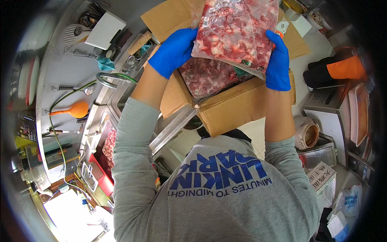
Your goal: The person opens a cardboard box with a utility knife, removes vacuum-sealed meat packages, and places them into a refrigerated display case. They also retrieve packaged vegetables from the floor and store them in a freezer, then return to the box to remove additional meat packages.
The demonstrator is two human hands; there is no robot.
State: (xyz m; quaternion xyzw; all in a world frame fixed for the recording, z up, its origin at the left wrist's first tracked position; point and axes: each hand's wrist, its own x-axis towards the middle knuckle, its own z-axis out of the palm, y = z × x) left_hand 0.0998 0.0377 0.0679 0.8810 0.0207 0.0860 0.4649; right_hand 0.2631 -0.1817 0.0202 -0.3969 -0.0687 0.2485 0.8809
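A clear plastic bag of frozen diced meat [234, 33], red with white fat, is held up between both hands. My left hand [175, 51], in a blue glove, grips its left edge. On its right edge is my right hand [278, 62], also gloved in blue, with the thumb on the front. Below the bag stands an open cardboard box [242, 103] with its flaps spread. Inside the box lies another bag of meat [208, 77], partly hidden by the raised one. Most fingers of both hands are out of sight behind the bag.
The box stands by the metal edge of a sink [173, 131] with a curved faucet [105, 79]. Chopped meat [109, 145] lies beyond my left arm. An orange ladle [74, 110] hangs on the left wall. To the right are a ceramic jar [307, 132] and metal-sided bins [325, 184].
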